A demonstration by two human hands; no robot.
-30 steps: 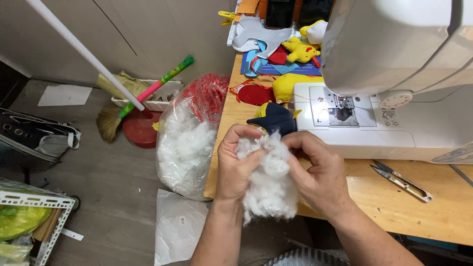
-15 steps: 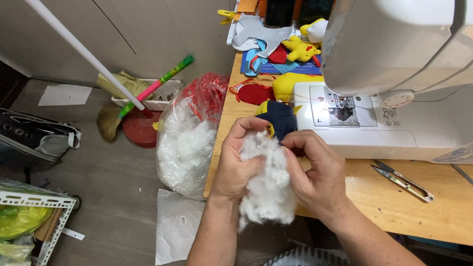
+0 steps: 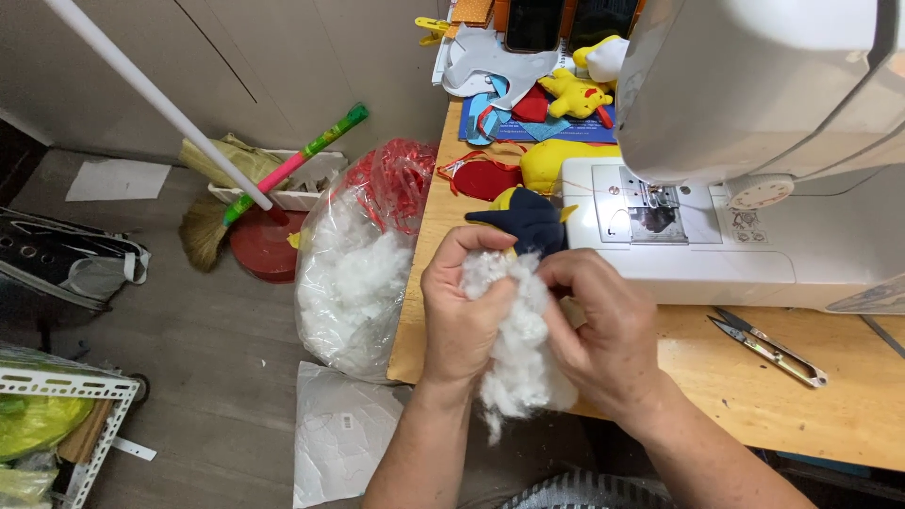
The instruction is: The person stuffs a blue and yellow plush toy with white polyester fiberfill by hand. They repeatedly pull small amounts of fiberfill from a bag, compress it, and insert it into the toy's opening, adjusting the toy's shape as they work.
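Your left hand (image 3: pixel 464 311) and right hand (image 3: pixel 603 335) both grip a wad of white stuffing (image 3: pixel 517 344) (fingers clamped around it) at the desk (image 3: pixel 754 396) edge, touching the navy plush toy (image 3: pixel 528 219).

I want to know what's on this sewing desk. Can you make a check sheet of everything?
Surface: wooden table, bare at the front right.
Job's things: white stuffing held in both hands; navy toy just behind it.
Clutter: snips, yellow toys, red felt.
Fingers: left hand and right hand pinch the stuffing.
Cables: nothing seen.
Surroundings: sewing machine, bag of stuffing, broom on the floor.
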